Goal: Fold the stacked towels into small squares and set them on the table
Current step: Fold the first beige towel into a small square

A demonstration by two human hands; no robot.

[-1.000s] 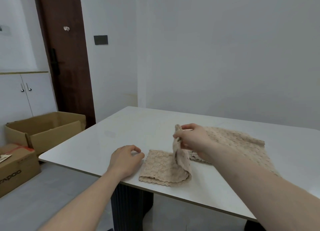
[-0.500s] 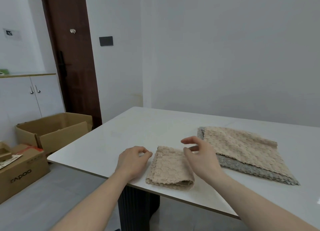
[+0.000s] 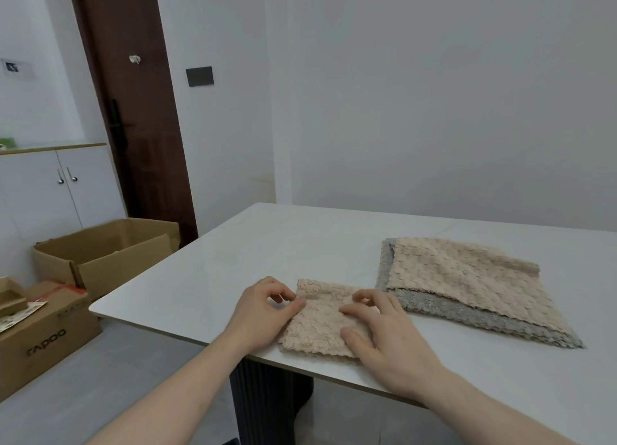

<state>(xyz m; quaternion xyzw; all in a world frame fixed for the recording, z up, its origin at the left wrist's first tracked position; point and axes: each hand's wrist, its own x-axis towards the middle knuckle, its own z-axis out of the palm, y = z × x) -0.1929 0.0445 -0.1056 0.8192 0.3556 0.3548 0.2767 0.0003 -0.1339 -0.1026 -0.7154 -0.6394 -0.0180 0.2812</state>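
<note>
A small folded beige towel lies near the front edge of the white table. My left hand rests at its left edge, thumb and fingertips pinching the cloth. My right hand lies flat on its right side, fingers spread and pressing down. To the right sits a stack of two larger towels: a beige towel on top of a grey towel, which shows along the left and front edges.
On the floor at left stand an open cardboard box and a closed box marked rapoo. A white cabinet and a brown door are behind them. The table's dark leg is below my arms.
My right hand laid the lifted flap of the beige towel down and now presses on it. My left hand moved from the bare table onto the towel's left edge.
</note>
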